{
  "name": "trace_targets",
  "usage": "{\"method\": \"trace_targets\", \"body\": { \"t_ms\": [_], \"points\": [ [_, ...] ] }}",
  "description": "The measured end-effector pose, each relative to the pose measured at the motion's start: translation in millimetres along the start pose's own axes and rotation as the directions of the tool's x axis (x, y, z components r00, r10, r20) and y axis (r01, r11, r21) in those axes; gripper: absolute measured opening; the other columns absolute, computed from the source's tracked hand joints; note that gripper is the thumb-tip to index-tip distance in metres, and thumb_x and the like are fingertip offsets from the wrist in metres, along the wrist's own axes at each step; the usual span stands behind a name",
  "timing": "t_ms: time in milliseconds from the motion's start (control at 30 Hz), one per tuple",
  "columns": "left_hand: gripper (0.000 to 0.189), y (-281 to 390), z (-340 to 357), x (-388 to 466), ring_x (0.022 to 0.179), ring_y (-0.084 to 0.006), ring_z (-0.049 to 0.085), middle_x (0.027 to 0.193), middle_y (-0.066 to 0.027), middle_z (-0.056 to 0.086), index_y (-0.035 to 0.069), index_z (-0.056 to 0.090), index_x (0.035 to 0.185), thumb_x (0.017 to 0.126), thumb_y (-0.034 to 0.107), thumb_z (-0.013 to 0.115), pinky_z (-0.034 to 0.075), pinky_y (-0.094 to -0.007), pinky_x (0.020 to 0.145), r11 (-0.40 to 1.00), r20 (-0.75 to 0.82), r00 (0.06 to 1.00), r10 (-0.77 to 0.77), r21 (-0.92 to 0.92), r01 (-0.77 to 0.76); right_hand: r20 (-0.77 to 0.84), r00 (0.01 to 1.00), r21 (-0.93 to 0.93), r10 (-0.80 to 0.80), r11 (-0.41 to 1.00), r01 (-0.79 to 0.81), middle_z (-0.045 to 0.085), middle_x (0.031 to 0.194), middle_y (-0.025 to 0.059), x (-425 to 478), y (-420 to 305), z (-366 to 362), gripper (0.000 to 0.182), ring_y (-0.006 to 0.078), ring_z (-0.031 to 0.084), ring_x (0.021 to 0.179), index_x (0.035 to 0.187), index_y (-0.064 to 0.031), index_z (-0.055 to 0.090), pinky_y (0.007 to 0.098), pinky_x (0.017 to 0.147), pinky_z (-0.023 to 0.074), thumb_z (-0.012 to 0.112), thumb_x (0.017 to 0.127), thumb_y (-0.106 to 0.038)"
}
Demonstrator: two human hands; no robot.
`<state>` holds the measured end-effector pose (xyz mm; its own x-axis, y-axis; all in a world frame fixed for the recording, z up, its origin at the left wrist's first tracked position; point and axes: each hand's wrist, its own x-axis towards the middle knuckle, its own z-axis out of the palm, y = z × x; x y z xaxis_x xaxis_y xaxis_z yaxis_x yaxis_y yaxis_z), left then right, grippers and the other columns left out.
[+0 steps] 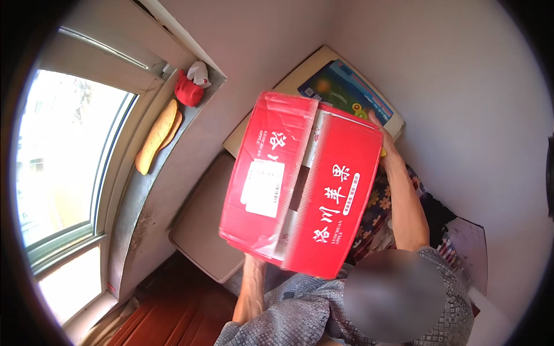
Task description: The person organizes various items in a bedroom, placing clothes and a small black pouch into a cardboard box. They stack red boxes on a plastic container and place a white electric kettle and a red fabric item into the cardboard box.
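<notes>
A red cardboard apple carton is held tilted in front of me, between my two hands. Its two top flaps leave a narrow gap, where white inner cardboard and a dark opening show. White writing runs over the flaps, and a white label is stuck on the left one. My left hand supports the near lower edge; its fingers are hidden under the carton. At the far right corner, my right hand grips the side, partly covered by the carton.
Behind the carton, a blue printed package lies on a cream-coloured surface in the corner. A beige lidded bin stands left. The windowsill holds orange insoles and a red bag. Floral cloth lies at right.
</notes>
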<state>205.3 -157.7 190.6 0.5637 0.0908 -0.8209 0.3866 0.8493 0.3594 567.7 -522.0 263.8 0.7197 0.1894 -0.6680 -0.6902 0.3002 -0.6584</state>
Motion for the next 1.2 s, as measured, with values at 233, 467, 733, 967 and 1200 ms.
{"method": "trace_targets", "body": {
  "t_ms": [233,467,733,967,1200],
  "points": [
    [0.069,88.6,-20.0,-18.6,0.122,-0.0283,0.065,0.145,-0.0150,0.060,0.002,0.048,0.151,0.107,0.055,0.051,0.055,-0.0446,0.106,0.985,-0.021,0.998,0.062,0.164,-0.058,0.031,0.995,0.079,-0.096,0.992,0.094,0.069,0.132,0.0115,-96.8,100.3,5.6,0.057,0.0185,0.065,0.122,0.138,0.0003,0.062,0.0340,0.105,0.0517,0.057,0.107,-0.047],
    [0.070,120.4,-8.3,-3.4,0.123,-0.0276,0.065,0.146,-0.0146,0.060,0.002,0.047,0.152,0.107,0.055,0.051,0.055,-0.0436,0.106,0.963,0.021,0.998,0.055,0.265,-0.059,0.127,0.990,-0.414,0.061,0.910,-0.003,0.062,0.144,0.0089,-42.2,92.8,0.0,0.055,0.0204,0.062,0.125,0.147,-0.0071,0.058,0.0336,0.106,0.0489,0.052,0.110,-0.046],
    [0.071,133.3,4.7,-2.0,0.123,-0.0269,0.064,0.147,-0.0142,0.059,0.002,0.047,0.153,0.106,0.056,0.051,0.054,-0.0425,0.107,0.939,0.061,0.997,0.053,0.336,-0.071,0.248,0.966,-0.178,0.076,0.983,-0.031,0.062,0.143,0.0081,-61.1,89.6,42.3,0.058,0.0197,0.060,0.128,0.149,-0.0080,0.055,0.0352,0.109,0.0469,0.050,0.110,-0.050],
    [0.073,178.9,61.7,-31.2,0.124,-0.0262,0.064,0.148,-0.0139,0.059,0.002,0.047,0.153,0.106,0.057,0.052,0.054,-0.0415,0.107,0.861,0.159,0.979,0.129,0.471,-0.190,0.130,0.992,0.240,0.006,0.970,-0.037,0.062,0.143,0.0079,-104.0,120.6,-14.1,0.060,0.0197,0.059,0.129,0.150,-0.0090,0.054,0.0352,0.109,0.0462,0.050,0.109,-0.052],
    [0.074,234.5,265.3,19.0,0.124,-0.0255,0.064,0.148,-0.0135,0.058,0.002,0.046,0.153,0.106,0.058,0.052,0.053,-0.0405,0.108,0.690,0.516,0.855,0.054,0.599,-0.406,0.038,0.995,0.504,-0.096,0.862,0.063,0.062,0.144,0.0076,-103.2,101.5,-45.2,0.061,0.0197,0.058,0.130,0.150,-0.0100,0.054,0.0352,0.110,0.0454,0.050,0.108,-0.054]
  ]
}}
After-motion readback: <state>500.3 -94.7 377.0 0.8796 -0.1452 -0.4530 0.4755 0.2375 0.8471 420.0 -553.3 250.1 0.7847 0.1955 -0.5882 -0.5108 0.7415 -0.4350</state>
